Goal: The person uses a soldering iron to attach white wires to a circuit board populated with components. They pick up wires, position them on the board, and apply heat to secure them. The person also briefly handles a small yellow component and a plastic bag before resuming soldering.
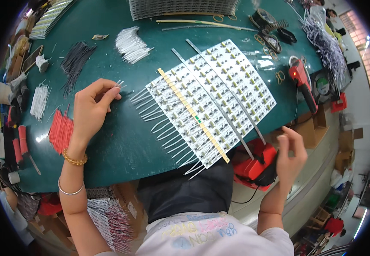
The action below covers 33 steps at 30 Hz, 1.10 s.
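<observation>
At the left edge of the green table lie red wires. The left hand pinches a few white wires just left of the white boards. The right hand, fingers curled, seems to grip a red tool below the table edge.

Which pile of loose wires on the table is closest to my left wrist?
The red wire pile, just left of your left hand; the black and white piles lie farther off.
</observation>
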### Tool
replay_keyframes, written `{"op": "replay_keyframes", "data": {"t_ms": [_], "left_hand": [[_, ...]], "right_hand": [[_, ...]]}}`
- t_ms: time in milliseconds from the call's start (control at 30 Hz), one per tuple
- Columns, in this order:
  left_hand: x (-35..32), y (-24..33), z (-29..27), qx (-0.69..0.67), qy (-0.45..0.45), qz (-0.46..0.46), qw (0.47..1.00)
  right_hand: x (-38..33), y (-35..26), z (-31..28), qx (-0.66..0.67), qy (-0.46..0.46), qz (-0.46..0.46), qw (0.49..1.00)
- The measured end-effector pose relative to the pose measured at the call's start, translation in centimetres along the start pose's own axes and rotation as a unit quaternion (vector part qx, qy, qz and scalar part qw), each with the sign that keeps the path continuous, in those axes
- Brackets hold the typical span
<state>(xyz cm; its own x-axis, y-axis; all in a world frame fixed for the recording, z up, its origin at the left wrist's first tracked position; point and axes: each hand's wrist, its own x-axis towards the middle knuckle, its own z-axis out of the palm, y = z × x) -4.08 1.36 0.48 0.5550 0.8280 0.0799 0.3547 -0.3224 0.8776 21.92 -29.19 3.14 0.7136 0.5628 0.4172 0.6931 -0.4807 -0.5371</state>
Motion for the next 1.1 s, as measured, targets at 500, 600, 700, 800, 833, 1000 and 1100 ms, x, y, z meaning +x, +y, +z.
{"op": "replay_keyframes", "data": {"t_ms": [500,600,700,800,833,1000,1100], "left_hand": [[0.1,-0.1,-0.2,-0.018,-0.005,0.008,1.000],[-0.1,0.0,-0.6,0.003,-0.006,0.008,1.000],[0.1,-0.1,-0.6,0.007,-0.016,0.018,1.000],[0.2,-0.1,-0.3,-0.021,-0.018,-0.011,1.000],[0.1,-0.2,-0.3,-0.016,-0.016,-0.013,1.000],[-0.2,-0.1,-0.8,-0.003,-0.022,-0.033,0.999],[0.3,0.2,-0.3,-0.005,-0.036,-0.019,0.999]], "right_hand": [[28.1,1.2,16.5,-0.379,-0.167,-0.385,0.825],[27.5,0.1,16.7,-0.369,-0.160,-0.418,0.815],[26.3,-0.8,15.2,-0.320,-0.140,-0.449,0.822],[23.7,-3.2,12.7,-0.217,-0.085,-0.468,0.853],[22.4,-3.9,12.0,-0.172,-0.064,-0.470,0.863],[13.8,-2.8,5.8,-0.008,-0.118,-0.200,0.973],[8.1,1.3,3.4,0.166,-0.101,-0.030,0.981]]}}
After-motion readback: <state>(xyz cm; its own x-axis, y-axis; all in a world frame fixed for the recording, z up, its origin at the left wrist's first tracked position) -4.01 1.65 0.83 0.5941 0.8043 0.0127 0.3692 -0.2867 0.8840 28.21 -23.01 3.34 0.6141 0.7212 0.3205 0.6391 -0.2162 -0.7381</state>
